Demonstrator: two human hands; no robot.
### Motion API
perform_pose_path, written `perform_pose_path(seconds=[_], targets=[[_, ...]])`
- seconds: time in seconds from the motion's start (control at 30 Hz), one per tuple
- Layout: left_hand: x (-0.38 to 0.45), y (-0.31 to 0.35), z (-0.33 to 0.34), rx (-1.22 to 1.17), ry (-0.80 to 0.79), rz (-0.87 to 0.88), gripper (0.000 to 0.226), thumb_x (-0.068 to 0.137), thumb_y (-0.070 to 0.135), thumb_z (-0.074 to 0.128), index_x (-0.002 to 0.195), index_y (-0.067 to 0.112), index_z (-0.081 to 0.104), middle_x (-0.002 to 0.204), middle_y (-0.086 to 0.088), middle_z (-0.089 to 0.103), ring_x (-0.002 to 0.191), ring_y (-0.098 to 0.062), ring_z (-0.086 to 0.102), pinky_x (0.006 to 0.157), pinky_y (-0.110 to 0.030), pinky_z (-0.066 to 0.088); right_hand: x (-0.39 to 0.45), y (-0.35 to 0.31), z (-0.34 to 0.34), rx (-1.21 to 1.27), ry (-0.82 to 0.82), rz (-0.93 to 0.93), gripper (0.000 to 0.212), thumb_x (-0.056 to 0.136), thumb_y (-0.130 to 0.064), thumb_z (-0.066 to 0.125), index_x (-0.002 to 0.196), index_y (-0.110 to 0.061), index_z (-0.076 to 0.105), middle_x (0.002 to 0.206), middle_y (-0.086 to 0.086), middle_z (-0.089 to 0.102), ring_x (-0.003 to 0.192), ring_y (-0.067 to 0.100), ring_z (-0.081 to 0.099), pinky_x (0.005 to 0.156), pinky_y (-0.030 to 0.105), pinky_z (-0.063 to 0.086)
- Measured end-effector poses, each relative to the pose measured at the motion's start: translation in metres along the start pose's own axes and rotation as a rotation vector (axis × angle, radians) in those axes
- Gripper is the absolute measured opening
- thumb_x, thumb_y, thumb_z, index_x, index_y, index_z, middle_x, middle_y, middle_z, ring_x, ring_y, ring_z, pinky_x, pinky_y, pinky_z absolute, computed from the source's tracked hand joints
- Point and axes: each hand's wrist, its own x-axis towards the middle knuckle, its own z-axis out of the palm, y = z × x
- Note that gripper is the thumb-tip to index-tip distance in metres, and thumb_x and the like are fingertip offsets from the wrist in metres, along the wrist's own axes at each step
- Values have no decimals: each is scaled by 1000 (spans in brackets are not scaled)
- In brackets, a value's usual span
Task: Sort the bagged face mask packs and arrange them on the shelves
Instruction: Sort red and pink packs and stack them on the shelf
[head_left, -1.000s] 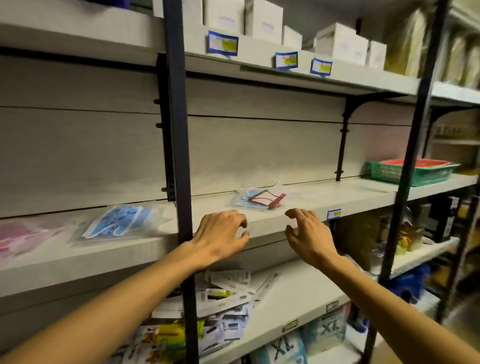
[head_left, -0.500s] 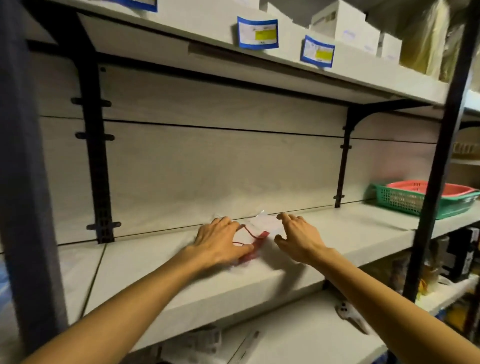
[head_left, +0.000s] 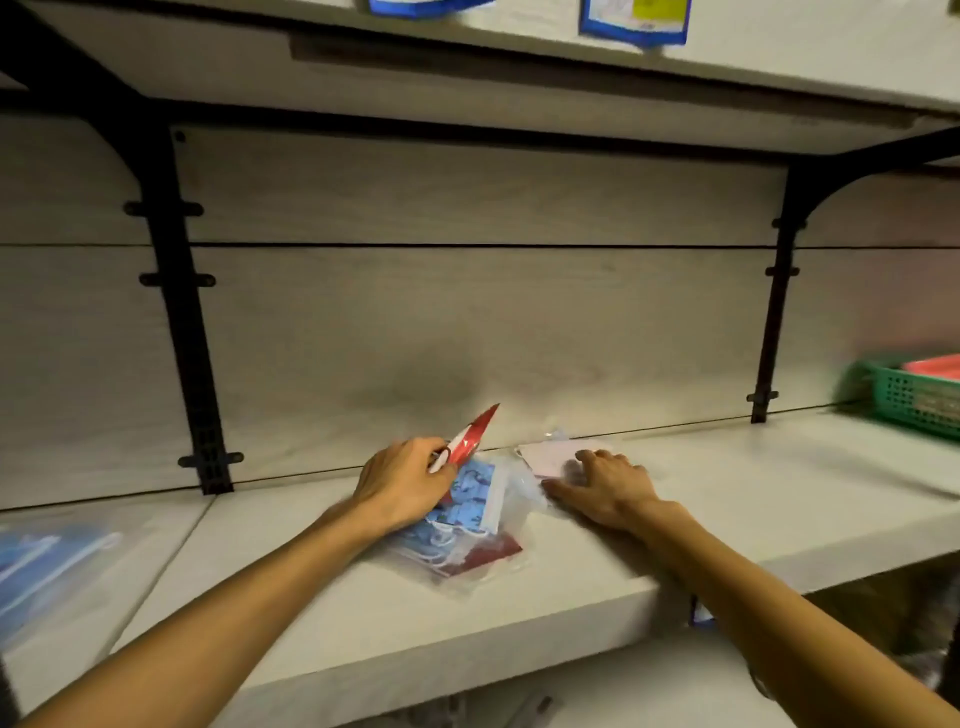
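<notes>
Centre of the frame, on the pale shelf (head_left: 363, 613): left hand (head_left: 402, 486), grip clamped on a red mask pack (head_left: 470, 434) tilted upward. Right hand (head_left: 605, 486), fingers straight, pressing flat on a pinkish pack (head_left: 545, 457). Between them, lying flat, a blue-patterned pack (head_left: 467, 499). Upper right, blue-and-yellow price tag (head_left: 636, 15) (writing too blurred to read). Right edge, green basket (head_left: 909, 397).
</notes>
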Motion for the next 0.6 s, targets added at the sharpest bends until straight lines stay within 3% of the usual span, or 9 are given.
perform_pose_path(seconds=[0.07, 0.2, 0.3, 0.4, 0.5, 0.6], targets=[[-1, 1, -1, -58, 35, -62, 20, 93, 39, 53, 89, 23, 64, 79, 7, 76, 82, -22, 72, 73, -35, 55, 3, 0, 2, 26, 100, -4, 61, 89, -68, 47, 125, -19, 59, 133, 7, 58, 121, 30, 53, 98, 41, 42], [-4, 4, -2, -211, 123, -176, 15, 95, 28, 60, 105, 20, 68, 91, 3, 78, 77, -23, 74, 76, -41, 59, 3, 1, 1, 215, 222, 10, 31, 91, -44, 55, 97, -18, 71, 109, 9, 70, 103, 33, 63, 85, 37, 49], [-10, 7, -5, -335, 232, -258, 22, 94, 19, 66, 116, 15, 69, 108, -2, 76, 91, -24, 73, 85, -41, 59, -1, 5, -5, 434, 310, 5, 41, 98, -47, 48, 84, -14, 69, 88, 11, 72, 88, 35, 66, 77, 37, 51], [-26, 12, -16, -501, 311, -346, 18, 92, 7, 63, 109, 11, 69, 104, -9, 75, 96, -30, 71, 89, -45, 57, -9, 4, -16, 727, 467, -3, 48, 103, -44, 41, 80, -10, 66, 74, 10, 67, 73, 32, 62, 64, 36, 47], [-45, 15, -32, -630, 370, -441, 17, 94, 4, 56, 107, 9, 65, 101, -15, 73, 95, -32, 68, 89, -46, 56, -24, -5, -32, 1000, 563, 60, 53, 107, -43, 33, 81, -10, 65, 81, 13, 66, 75, 31, 59, 69, 46, 50], [-67, 16, -51, -697, 392, -476, 9, 94, 7, 53, 99, 9, 60, 89, -8, 65, 85, -25, 57, 70, -30, 46, -50, -21, -55, 1311, 518, 118, 69, 104, -61, 21, 80, -12, 64, 83, 14, 68, 76, 33, 67, 73, 48, 58]])
